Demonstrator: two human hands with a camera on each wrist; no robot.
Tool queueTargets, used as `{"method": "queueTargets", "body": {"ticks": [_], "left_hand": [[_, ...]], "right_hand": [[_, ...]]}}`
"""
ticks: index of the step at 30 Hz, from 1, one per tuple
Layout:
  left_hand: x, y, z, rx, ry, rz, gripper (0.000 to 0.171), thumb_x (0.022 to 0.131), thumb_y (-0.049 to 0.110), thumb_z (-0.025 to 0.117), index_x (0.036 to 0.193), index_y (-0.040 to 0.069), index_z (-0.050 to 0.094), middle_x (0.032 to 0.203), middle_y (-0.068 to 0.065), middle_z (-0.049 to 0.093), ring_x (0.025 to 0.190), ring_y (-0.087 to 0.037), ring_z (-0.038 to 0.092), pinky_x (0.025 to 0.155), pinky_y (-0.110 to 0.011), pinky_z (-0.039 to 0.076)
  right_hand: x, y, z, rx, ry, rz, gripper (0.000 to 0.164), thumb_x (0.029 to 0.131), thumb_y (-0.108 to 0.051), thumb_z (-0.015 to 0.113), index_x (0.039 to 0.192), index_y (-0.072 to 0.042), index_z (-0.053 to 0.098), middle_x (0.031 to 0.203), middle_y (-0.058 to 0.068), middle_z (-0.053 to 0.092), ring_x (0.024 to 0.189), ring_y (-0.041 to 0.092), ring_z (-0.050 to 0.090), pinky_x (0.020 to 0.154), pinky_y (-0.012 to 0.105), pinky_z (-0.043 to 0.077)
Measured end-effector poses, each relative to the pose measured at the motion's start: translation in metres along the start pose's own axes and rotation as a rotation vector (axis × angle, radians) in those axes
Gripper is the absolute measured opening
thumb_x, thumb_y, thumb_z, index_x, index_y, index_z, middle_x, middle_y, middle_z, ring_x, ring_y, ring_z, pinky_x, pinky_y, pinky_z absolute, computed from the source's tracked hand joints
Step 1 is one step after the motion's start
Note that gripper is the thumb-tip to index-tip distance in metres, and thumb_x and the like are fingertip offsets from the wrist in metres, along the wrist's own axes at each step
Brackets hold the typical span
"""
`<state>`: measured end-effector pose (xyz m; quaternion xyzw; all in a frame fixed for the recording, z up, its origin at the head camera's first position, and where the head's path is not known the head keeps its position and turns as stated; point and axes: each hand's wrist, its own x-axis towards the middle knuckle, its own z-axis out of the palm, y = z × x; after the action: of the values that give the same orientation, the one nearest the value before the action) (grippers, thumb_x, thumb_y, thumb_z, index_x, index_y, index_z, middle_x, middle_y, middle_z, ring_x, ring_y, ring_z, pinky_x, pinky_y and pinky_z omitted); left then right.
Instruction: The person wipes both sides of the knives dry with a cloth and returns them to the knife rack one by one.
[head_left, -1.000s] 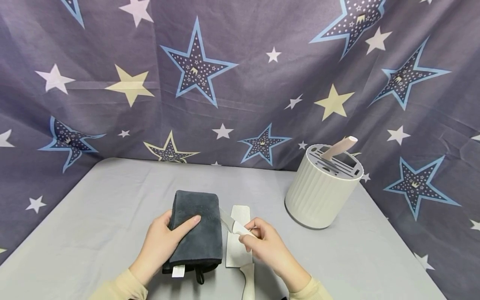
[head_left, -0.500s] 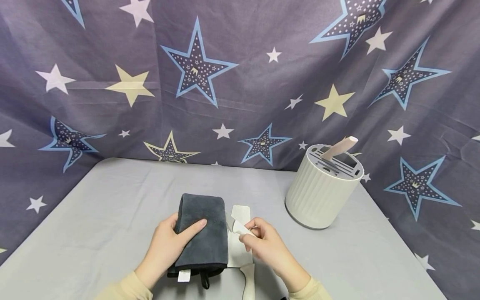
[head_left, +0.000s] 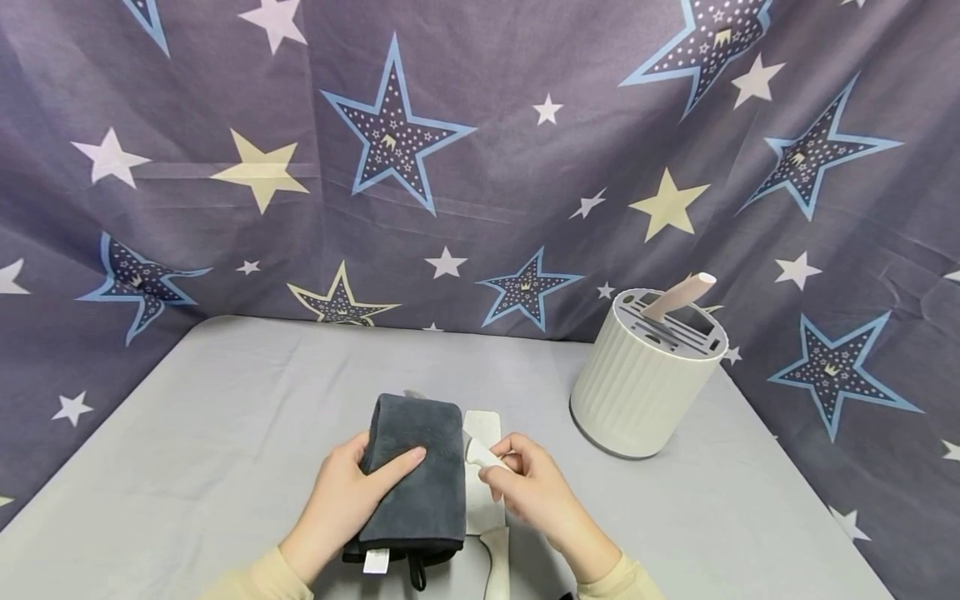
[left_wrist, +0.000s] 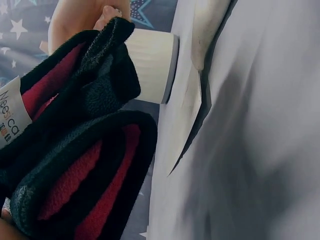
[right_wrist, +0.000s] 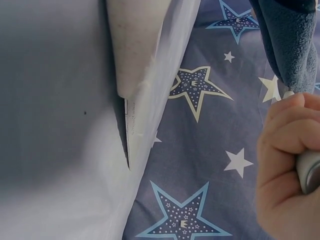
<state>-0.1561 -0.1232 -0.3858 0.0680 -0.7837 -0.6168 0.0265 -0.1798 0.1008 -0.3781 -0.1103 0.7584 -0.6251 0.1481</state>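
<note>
My left hand (head_left: 348,487) grips a folded dark grey towel (head_left: 420,492), thumb across its front. Its red inner layers and a white tag (left_wrist: 12,112) show in the left wrist view. In my right hand (head_left: 540,492) is a small knife by its white handle (head_left: 483,456); the handle's end also shows in the right wrist view. The towel hides most of the knife's blade, whose tip peeks over the towel's top edge. Below, a cleaver (head_left: 483,512) with a pale handle lies flat on the table, partly covered in the head view by the towel.
A ribbed white knife block (head_left: 637,387) stands at the back right, with a pinkish-handled knife (head_left: 678,297) in its slotted top. The grey-covered table (head_left: 225,417) meets a star-patterned curtain (head_left: 480,167) behind it and at the sides.
My left hand has moved the towel to the right and slightly toward me, along the knife's blade, which has become mostly covered. My right hand has stayed nearly still.
</note>
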Motion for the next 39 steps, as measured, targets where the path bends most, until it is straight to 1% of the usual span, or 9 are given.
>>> {"method": "queueTargets", "body": {"ticks": [3, 6, 13, 19, 22, 25, 33, 37, 39], "left_hand": [[0.0, 0.0, 0.001, 0.005, 0.0, 0.002, 0.039, 0.083, 0.037, 0.08, 0.106, 0.007, 0.07, 0.079, -0.005, 0.074, 0.063, -0.017, 0.07, 0.059, -0.029, 0.057], [0.0, -0.001, 0.002, 0.001, -0.015, 0.001, 0.04, 0.083, 0.037, 0.08, 0.106, 0.006, 0.07, 0.079, -0.005, 0.074, 0.062, -0.017, 0.069, 0.057, -0.03, 0.057], [0.0, -0.002, 0.005, -0.028, -0.088, -0.033, 0.042, 0.082, 0.037, 0.08, 0.108, 0.005, 0.068, 0.083, -0.007, 0.073, 0.062, -0.022, 0.072, 0.058, -0.034, 0.059], [-0.002, -0.003, 0.005, -0.042, -0.168, -0.014, 0.047, 0.084, 0.036, 0.079, 0.114, 0.003, 0.067, 0.089, -0.01, 0.074, 0.065, -0.024, 0.073, 0.059, -0.035, 0.06], [-0.003, -0.004, 0.004, -0.047, -0.197, -0.004, 0.047, 0.084, 0.036, 0.078, 0.115, 0.002, 0.066, 0.089, -0.01, 0.075, 0.065, -0.024, 0.073, 0.06, -0.036, 0.06], [-0.003, -0.004, 0.004, -0.045, -0.211, -0.003, 0.047, 0.085, 0.036, 0.078, 0.115, 0.001, 0.066, 0.089, -0.01, 0.075, 0.066, -0.024, 0.073, 0.06, -0.036, 0.06], [-0.004, -0.006, 0.004, -0.002, -0.203, 0.005, 0.046, 0.084, 0.036, 0.078, 0.112, 0.001, 0.067, 0.086, -0.009, 0.074, 0.064, -0.022, 0.072, 0.059, -0.034, 0.06], [-0.005, -0.007, 0.002, -0.01, -0.226, 0.008, 0.048, 0.086, 0.036, 0.077, 0.115, 0.0, 0.066, 0.087, -0.009, 0.074, 0.065, -0.022, 0.072, 0.06, -0.034, 0.06], [-0.004, -0.008, 0.0, -0.027, -0.243, -0.007, 0.049, 0.087, 0.036, 0.076, 0.118, 0.0, 0.064, 0.089, -0.009, 0.074, 0.067, -0.022, 0.072, 0.062, -0.035, 0.06]], "right_hand": [[0.0, -0.001, 0.0, -0.002, 0.004, -0.001, 0.02, 0.085, -0.004, 0.062, 0.101, 0.003, 0.052, 0.061, -0.005, 0.052, 0.041, 0.002, 0.03, 0.039, 0.016, 0.025], [0.001, -0.001, -0.001, -0.007, 0.006, 0.004, 0.02, 0.085, -0.004, 0.061, 0.102, 0.003, 0.052, 0.061, -0.005, 0.052, 0.041, 0.002, 0.031, 0.039, 0.016, 0.025], [0.003, -0.001, -0.003, -0.025, 0.009, 0.005, 0.022, 0.086, -0.006, 0.062, 0.104, 0.004, 0.053, 0.063, -0.004, 0.053, 0.043, 0.004, 0.032, 0.04, 0.016, 0.026], [0.005, -0.002, -0.004, -0.009, 0.013, 0.007, 0.022, 0.086, -0.006, 0.061, 0.104, 0.003, 0.052, 0.063, -0.005, 0.053, 0.043, 0.003, 0.033, 0.04, 0.016, 0.026], [0.006, -0.003, -0.006, -0.004, 0.022, 0.011, 0.022, 0.086, -0.006, 0.061, 0.103, 0.003, 0.053, 0.063, -0.005, 0.053, 0.043, 0.003, 0.032, 0.04, 0.016, 0.025], [0.007, -0.004, -0.007, 0.005, 0.025, 0.014, 0.022, 0.086, -0.006, 0.061, 0.104, 0.002, 0.052, 0.063, -0.005, 0.053, 0.042, 0.004, 0.031, 0.04, 0.016, 0.024], [0.008, -0.008, -0.013, 0.009, 0.039, -0.001, 0.024, 0.087, -0.007, 0.062, 0.106, 0.002, 0.052, 0.064, -0.005, 0.054, 0.042, 0.004, 0.032, 0.038, 0.017, 0.023], [0.009, -0.01, -0.017, 0.013, 0.061, -0.001, 0.021, 0.088, -0.008, 0.062, 0.104, 0.001, 0.052, 0.064, -0.003, 0.054, 0.043, 0.005, 0.032, 0.038, 0.017, 0.022], [0.01, -0.012, -0.018, 0.013, 0.066, -0.004, 0.02, 0.089, -0.008, 0.062, 0.104, 0.002, 0.052, 0.065, -0.003, 0.055, 0.043, 0.005, 0.032, 0.038, 0.017, 0.023]]}}
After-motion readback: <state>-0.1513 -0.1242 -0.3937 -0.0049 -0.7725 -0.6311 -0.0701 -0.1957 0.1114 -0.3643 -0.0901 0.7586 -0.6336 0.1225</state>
